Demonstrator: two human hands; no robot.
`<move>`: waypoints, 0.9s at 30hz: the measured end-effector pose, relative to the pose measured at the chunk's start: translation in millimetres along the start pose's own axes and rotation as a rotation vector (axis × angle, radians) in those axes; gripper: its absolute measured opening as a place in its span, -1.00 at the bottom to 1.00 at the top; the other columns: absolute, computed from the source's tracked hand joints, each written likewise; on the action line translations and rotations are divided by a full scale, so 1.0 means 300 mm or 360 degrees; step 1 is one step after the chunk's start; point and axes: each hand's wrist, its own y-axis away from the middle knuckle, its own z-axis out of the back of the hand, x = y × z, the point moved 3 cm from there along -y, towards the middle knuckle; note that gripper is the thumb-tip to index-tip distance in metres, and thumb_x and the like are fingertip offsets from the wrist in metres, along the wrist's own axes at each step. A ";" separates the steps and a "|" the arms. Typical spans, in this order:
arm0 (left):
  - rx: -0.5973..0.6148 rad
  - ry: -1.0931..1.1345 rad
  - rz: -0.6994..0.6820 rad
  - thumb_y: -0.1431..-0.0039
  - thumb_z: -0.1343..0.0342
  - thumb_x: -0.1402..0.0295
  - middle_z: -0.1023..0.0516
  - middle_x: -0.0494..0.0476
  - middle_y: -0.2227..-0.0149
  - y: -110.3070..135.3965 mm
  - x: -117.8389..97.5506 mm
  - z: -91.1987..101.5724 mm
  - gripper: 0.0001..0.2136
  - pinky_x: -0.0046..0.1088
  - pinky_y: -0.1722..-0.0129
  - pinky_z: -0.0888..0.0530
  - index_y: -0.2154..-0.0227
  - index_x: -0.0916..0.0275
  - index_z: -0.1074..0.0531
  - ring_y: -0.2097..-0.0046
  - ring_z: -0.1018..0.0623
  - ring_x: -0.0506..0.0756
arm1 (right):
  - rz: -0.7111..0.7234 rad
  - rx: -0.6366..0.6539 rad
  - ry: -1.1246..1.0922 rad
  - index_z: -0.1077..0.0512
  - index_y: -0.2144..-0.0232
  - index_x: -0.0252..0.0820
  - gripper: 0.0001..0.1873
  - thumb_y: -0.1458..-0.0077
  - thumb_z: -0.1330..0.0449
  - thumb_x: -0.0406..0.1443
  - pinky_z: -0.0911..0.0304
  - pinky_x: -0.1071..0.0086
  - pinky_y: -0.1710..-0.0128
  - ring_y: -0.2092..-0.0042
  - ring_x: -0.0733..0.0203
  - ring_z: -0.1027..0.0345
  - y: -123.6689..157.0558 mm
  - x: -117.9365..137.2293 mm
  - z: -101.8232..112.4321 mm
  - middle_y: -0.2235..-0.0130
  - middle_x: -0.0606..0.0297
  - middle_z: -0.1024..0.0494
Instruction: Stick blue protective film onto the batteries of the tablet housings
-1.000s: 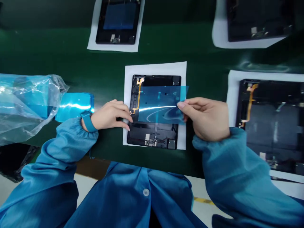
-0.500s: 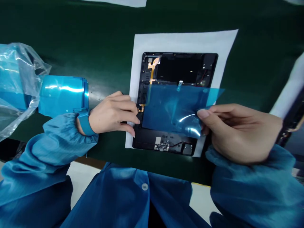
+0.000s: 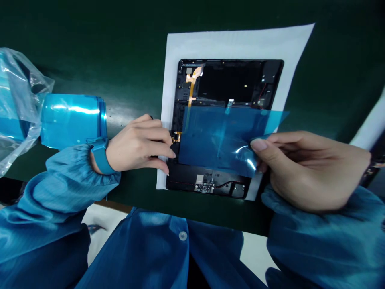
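Note:
A tablet with its back off [image 3: 227, 82] lies on a white sheet [image 3: 240, 44], showing black inner parts, a gold flex cable [image 3: 191, 94] and a small circuit board [image 3: 204, 187]. Across its lower half stretches a translucent blue film [image 3: 207, 140]. My right hand [image 3: 303, 168] pinches the film's right edge between thumb and forefinger, its corner lifting past the tablet. At the tablet's left edge rests my left hand [image 3: 141, 144], thumb and fingers apart, fingertips at the casing; whether they press on it I cannot tell.
To the left a stack of blue films [image 3: 72, 118] lies half out of a clear plastic bag [image 3: 28, 92]. On the far right, part of another white sheet [image 3: 373, 120] with a dark device shows. All of it is on a dark green table [image 3: 120, 52].
The view has shifted slightly, so the tablet looks a little larger and the film stack sits further left. Both hands keep their hold and place about the tablet and film.

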 end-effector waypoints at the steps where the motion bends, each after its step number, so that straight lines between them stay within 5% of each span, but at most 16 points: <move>1: 0.0014 0.0003 0.0007 -0.23 -0.11 -0.13 -0.61 0.09 0.29 -0.001 0.000 0.000 -0.59 -0.29 0.25 -0.31 0.27 0.07 -0.63 0.27 -0.51 0.10 | -0.0002 -0.0003 -0.0003 -0.59 0.41 -0.21 -0.88 0.04 -0.46 -0.36 -0.26 0.51 0.68 0.62 0.38 -0.32 0.000 0.000 0.000 0.59 0.39 -0.50; 27: -0.0111 -0.0143 -0.0163 -0.22 -0.17 -0.06 -0.62 0.06 0.28 0.007 -0.004 0.002 -0.65 -0.37 0.26 -0.24 0.26 0.12 -0.61 0.28 -0.47 0.05 | -0.0080 0.0061 0.0051 -0.62 0.46 -0.20 -0.90 0.05 -0.45 -0.30 -0.26 0.54 0.74 0.69 0.36 -0.29 -0.020 0.004 -0.005 0.65 0.36 -0.48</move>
